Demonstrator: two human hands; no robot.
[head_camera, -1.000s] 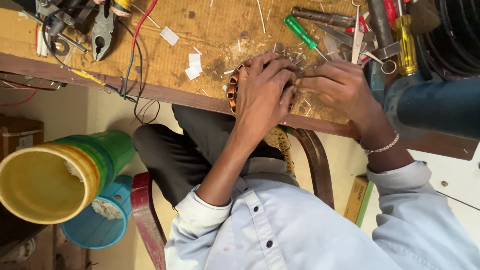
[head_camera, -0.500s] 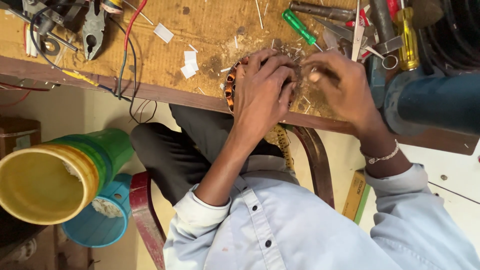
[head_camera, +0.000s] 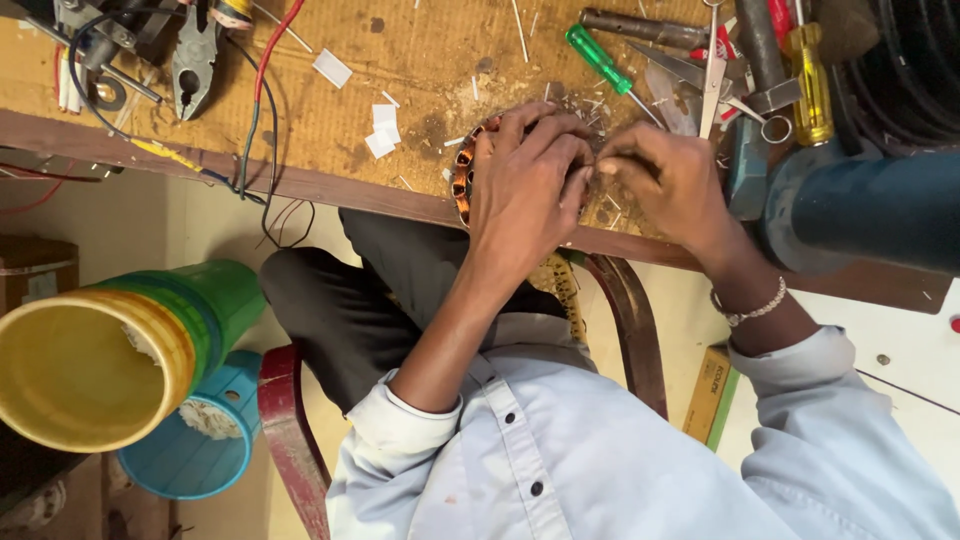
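- Left hand (head_camera: 525, 185) lies palm-down over a round wound part, the stator (head_camera: 463, 180), with its fingers curled over the top; it grips the part against the workbench (head_camera: 330, 120).
- Only the stator's left edge shows: copper-coloured windings in a dark ring, peeking out from under the left thumb side. The rest is hidden by the hand.
- Stator sits near the front edge of the bench, directly under the left hand and just left of the right hand.
- Right hand (head_camera: 665, 180) is beside the left, fingertips pinched together and touching the left hand's fingertips. Whether it holds anything in the pinch, can't tell.
- Bracelet (head_camera: 748, 308) on the right wrist.
- Behind the hands: green-handled screwdriver (head_camera: 598, 58), yellow-handled screwdriver (head_camera: 812, 85), scissors (head_camera: 712, 70).
- Far left on the bench: pliers (head_camera: 195, 60), red and black wires (head_camera: 262, 80), white paper scraps (head_camera: 380, 128).
- Below the bench, left: yellow-green bucket (head_camera: 110, 350) stacked over a blue bucket (head_camera: 200, 440).
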